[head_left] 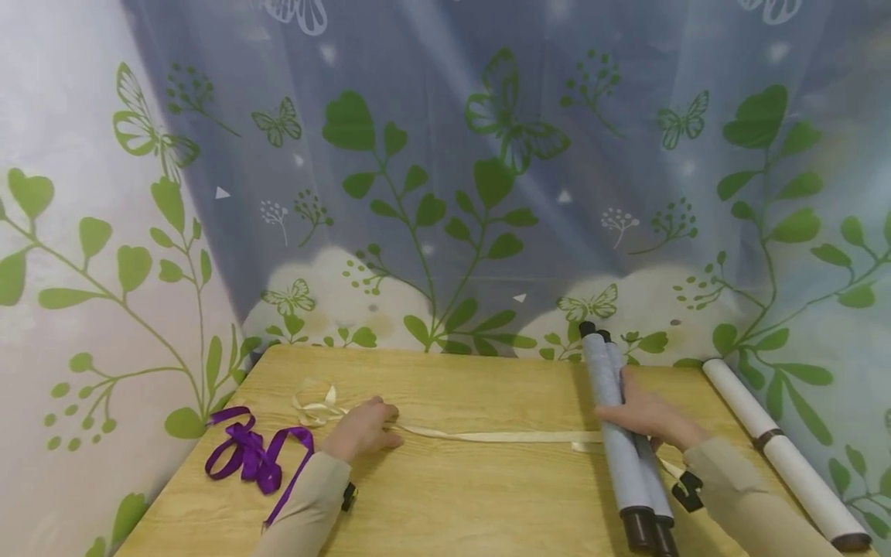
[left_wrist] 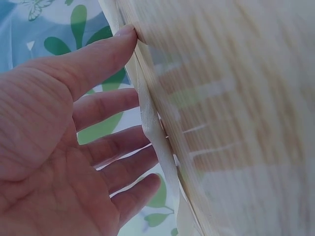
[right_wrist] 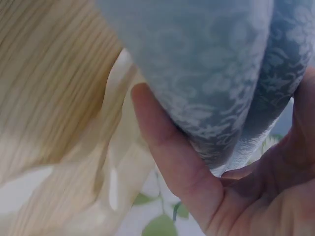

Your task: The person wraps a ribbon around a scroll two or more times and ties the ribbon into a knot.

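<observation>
A hanging scroll (head_left: 612, 433), two blue-grey patterned rolls side by side with dark end knobs, stands over the table's right half. My right hand (head_left: 654, 408) grips it around the middle, thumb on one side and fingers on the other. Passing under the rolls, a cream ribbon (head_left: 487, 437) runs left across the wood to a loose heap. My left hand (head_left: 362, 427) is at the ribbon near that heap, its fingers nearly straight. In the left wrist view, the thumb and fingertips meet the ribbon (left_wrist: 150, 120) and tabletop, without curling round it.
A tangled purple ribbon (head_left: 244, 456) lies at the left of the wooden table (head_left: 473, 510). Along the right edge rests a white rolled scroll (head_left: 786, 456) with a brown band. Behind the table hangs a leaf-and-butterfly curtain (head_left: 431, 255).
</observation>
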A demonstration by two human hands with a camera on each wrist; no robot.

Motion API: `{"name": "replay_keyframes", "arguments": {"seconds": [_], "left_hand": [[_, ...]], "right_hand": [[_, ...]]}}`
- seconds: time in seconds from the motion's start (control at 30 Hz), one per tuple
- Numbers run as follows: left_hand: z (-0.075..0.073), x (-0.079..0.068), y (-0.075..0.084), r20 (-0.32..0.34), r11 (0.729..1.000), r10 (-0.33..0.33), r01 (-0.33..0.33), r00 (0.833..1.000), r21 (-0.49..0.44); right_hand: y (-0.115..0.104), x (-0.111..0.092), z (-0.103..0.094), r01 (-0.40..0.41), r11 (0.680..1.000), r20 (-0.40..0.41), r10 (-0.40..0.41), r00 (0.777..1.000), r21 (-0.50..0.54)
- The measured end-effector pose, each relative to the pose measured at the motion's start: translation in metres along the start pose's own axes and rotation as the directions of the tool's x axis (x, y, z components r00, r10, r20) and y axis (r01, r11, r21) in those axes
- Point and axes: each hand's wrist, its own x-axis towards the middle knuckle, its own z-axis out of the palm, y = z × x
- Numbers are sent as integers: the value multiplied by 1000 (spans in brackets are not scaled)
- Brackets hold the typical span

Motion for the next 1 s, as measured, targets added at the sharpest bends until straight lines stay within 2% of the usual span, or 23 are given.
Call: {"name": "replay_keyframes", "arguments": {"seconds": [0.4, 1.0], "left_hand": [[0, -3, 3, -4, 1000, -18, 18, 1000, 16], [0, -1, 4, 10, 999, -31, 30, 999, 29]], "right_hand": [[-44, 7, 48, 39, 998, 22, -40, 999, 47], [-86, 21, 82, 42, 999, -11, -42, 999, 9]]}}
